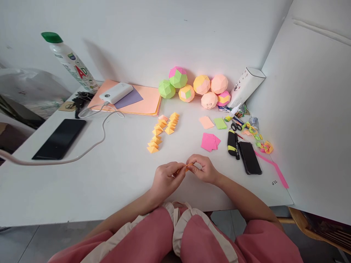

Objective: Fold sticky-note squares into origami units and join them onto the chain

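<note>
Near the table's front edge, my left hand (169, 180) and my right hand (203, 168) meet and pinch a small piece of orange paper (188, 166) between them. Most of the paper is hidden by my fingers, so its fold does not show. Beyond my left hand stand two rows of folded orange paper pieces (157, 132), with one pinkish piece (163, 117) at the far end. Past my right hand lie pink paper squares (210, 141), a peach paper square (206, 122) and a green paper square (220, 123).
Several faceted paper balls (201, 84) sit against the wall. On the right are scissors (236, 126), a glue bottle (231, 113), a utility knife (232, 143), a phone (250, 157) and paper scraps (257, 137). A power bank (116, 92), its cable (103, 133) and another phone (60, 139) lie left.
</note>
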The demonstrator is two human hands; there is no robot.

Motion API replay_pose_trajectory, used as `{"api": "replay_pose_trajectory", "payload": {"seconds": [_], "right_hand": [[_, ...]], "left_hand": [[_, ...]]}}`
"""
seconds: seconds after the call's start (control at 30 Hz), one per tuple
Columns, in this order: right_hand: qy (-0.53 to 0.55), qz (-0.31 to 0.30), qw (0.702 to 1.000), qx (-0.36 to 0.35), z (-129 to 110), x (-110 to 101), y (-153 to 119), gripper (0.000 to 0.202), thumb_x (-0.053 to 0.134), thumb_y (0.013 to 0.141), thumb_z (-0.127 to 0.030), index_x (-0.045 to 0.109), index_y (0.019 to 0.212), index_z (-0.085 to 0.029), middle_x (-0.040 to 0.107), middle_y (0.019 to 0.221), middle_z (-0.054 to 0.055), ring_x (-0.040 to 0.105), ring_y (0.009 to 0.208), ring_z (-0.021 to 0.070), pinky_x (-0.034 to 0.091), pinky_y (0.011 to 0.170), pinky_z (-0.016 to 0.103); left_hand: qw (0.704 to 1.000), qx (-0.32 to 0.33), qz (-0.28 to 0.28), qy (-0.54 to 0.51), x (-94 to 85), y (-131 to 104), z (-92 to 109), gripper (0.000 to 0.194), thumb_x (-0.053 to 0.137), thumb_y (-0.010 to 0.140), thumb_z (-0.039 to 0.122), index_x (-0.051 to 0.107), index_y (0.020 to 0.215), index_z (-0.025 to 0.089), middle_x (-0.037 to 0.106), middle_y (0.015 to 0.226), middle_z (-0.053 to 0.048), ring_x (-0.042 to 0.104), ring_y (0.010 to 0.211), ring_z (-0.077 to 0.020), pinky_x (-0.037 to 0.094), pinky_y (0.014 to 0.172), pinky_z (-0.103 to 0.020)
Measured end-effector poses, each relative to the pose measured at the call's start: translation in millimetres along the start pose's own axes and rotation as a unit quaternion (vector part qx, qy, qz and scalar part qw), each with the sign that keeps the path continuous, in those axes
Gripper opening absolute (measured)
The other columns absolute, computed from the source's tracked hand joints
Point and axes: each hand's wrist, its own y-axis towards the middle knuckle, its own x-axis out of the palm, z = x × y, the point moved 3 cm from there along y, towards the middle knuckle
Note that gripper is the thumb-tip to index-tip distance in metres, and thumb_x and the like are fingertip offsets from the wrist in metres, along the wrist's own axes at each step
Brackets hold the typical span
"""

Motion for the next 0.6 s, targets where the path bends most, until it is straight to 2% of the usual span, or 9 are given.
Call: {"api": "replay_pose_trajectory", "payload": {"seconds": [0.1, 0.2, 0.33, 0.6], "right_hand": [[-0.062, 0.028, 0.995, -0.067, 0.2, -1.5, 2.0, 0.016, 0.051, 0.087, -0.029, 0.053, 0.076, -0.019, 0.061, 0.074, 0.006, 0.057, 0.087, 0.0198, 0.046, 0.079, 0.038], [-0.122, 0.031, 0.987, -0.103, 0.8, -2.4, 2.2, 0.015, 0.048, 0.089, -0.027, 0.051, 0.077, -0.020, 0.059, 0.070, 0.004, 0.055, 0.094, 0.0219, 0.043, 0.083, 0.040], [-0.185, 0.035, 0.975, -0.120, 0.9, -3.7, 1.7, 0.019, 0.045, 0.090, -0.028, 0.050, 0.074, -0.019, 0.057, 0.066, 0.004, 0.053, 0.082, 0.0201, 0.041, 0.076, 0.038], [-0.260, 0.020, 0.956, -0.135, 3.2, -4.4, -0.7, 0.025, 0.043, 0.090, -0.031, 0.052, 0.071, -0.018, 0.052, 0.055, 0.002, 0.040, 0.057, 0.0147, 0.034, 0.052, 0.027]], "left_hand": [[0.999, 0.031, 0.001, 0.043, 1.7, 2.9, -1.8, 0.019, 0.044, 0.085, 0.023, 0.061, 0.078, 0.019, 0.060, 0.065, -0.001, 0.052, 0.057, -0.0113, 0.041, 0.055, -0.023], [0.994, 0.082, -0.007, 0.069, 3.0, 6.1, -0.3, 0.015, 0.042, 0.086, 0.018, 0.056, 0.079, 0.018, 0.062, 0.076, -0.004, 0.055, 0.072, -0.0151, 0.045, 0.066, -0.028], [0.983, 0.124, -0.009, 0.132, 3.0, 7.7, 1.0, 0.017, 0.041, 0.087, 0.015, 0.053, 0.076, 0.018, 0.058, 0.069, -0.003, 0.052, 0.069, -0.0159, 0.042, 0.074, -0.034], [0.977, 0.128, -0.026, 0.171, 5.8, 5.8, -2.5, 0.022, 0.039, 0.089, 0.019, 0.055, 0.074, 0.018, 0.054, 0.059, -0.001, 0.048, 0.057, -0.0147, 0.039, 0.063, -0.030]]}}
